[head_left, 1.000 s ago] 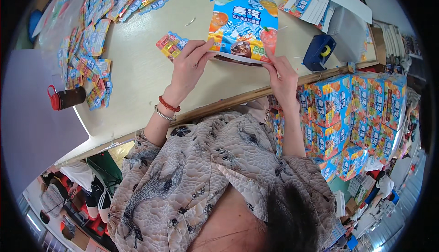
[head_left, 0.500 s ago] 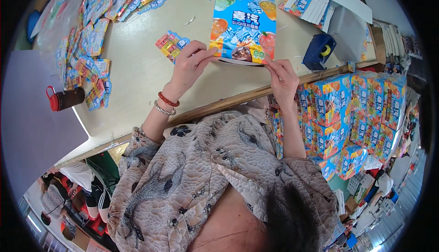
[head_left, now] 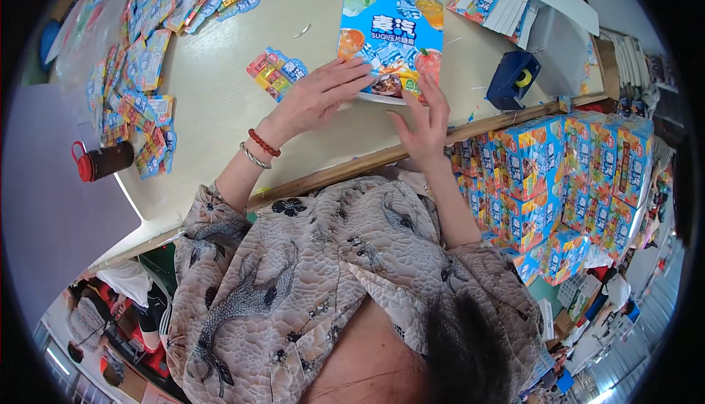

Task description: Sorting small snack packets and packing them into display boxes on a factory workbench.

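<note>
A blue printed carton [head_left: 389,30] with fruit and drink pictures lies on the pale table in front of me. My left hand [head_left: 323,94] rests with stretched fingers on its near left corner. On the near right part of the carton, the fingertips of my right hand [head_left: 424,116] touch the surface, thumb apart from the fingers. Neither hand grips it. Just left of my left hand lies a single candy blister pack [head_left: 273,72], blue with red and yellow pieces, partly behind the hand.
Many candy packs [head_left: 150,59] are heaped on the left, near a dark bottle with red lid [head_left: 106,162]. A blue tape dispenser [head_left: 512,81] and an open carton [head_left: 507,4] are at right. Stacked filled boxes [head_left: 529,176] stand beyond the wooden table edge [head_left: 345,173].
My hands have let go of the carton's near edge. The left has slid onto its near left corner, the right inward onto its near right face. The carton has barely moved.
</note>
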Demonstrator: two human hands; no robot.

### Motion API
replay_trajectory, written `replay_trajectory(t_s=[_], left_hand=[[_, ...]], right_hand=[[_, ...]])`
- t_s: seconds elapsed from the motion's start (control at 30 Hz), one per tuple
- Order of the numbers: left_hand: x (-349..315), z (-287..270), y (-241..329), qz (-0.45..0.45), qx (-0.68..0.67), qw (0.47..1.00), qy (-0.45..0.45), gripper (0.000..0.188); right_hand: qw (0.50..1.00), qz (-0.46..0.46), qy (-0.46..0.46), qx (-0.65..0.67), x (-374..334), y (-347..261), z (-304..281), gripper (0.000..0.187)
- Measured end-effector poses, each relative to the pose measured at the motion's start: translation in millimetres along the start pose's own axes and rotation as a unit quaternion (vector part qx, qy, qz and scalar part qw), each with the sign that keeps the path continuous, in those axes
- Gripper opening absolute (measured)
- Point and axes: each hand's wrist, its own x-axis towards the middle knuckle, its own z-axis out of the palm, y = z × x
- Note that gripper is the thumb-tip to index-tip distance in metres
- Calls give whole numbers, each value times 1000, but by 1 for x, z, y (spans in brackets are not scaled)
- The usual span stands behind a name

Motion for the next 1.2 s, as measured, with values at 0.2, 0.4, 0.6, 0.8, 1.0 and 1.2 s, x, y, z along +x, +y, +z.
replay_trajectory(t_s=[0.2,0.4,0.6,0.8,1.0,1.2], left_hand=[[-8,13,-3,-6,36,999,26,54],[-10,20,-7,-7,50,997,61,49],[-6,20,1,-15,80,996,47,48],[-5,21,5,3,151,988,13,48],[-8,21,11,-18,147,989,16,53],[0,6,14,-91,200,974,52,65]], right_hand=[[996,-31,24,-86,-8,8,13,48],[998,-23,40,-45,-6,8,15,45],[997,-28,2,-72,-6,8,10,42],[998,33,42,-18,-3,-6,17,48],[997,-34,30,-67,-1,-1,20,45],[998,-13,45,-52,-7,3,26,46]])
